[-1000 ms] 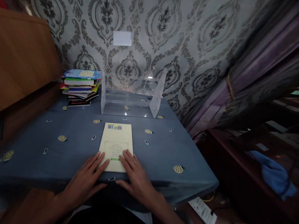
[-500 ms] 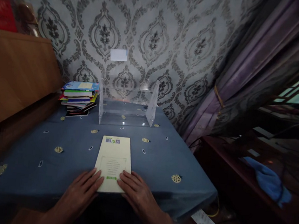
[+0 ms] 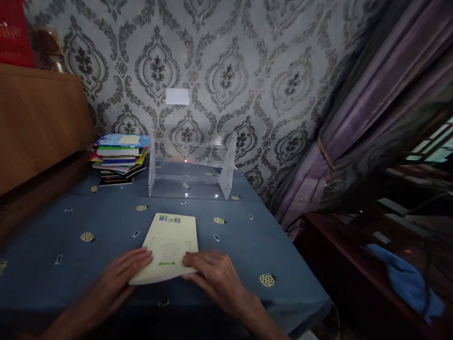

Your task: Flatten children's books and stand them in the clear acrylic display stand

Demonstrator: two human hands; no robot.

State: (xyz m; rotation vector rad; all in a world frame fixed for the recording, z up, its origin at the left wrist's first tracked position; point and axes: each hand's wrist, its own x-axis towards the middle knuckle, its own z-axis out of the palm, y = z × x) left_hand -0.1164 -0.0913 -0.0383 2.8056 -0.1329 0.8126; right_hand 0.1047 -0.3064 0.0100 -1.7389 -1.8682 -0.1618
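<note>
A thin, pale cream book [image 3: 170, 239] lies on the table in front of me, its barcode end pointing away. The near end is raised and slightly bowed. My left hand [image 3: 123, 269] holds the left edge, fingers on top and the thumb mostly out of sight. At the near right corner my right hand [image 3: 216, 277] pinches the book, with its fingers curled over the cover. Beyond it stands a clear acrylic rack [image 3: 188, 187] with upright side panels.
A stack of books [image 3: 119, 154] sits at the back left, beside a wooden cabinet [image 3: 26, 124]. The blue patterned tablecloth [image 3: 109, 223] covers the table. To the right are a purple curtain [image 3: 302, 172] and a dark red surface with a blue cloth [image 3: 404, 278].
My right hand has gone from lying flat on the book to gripping its corner. The near end has come up and bent. My view has tilted up slightly.
</note>
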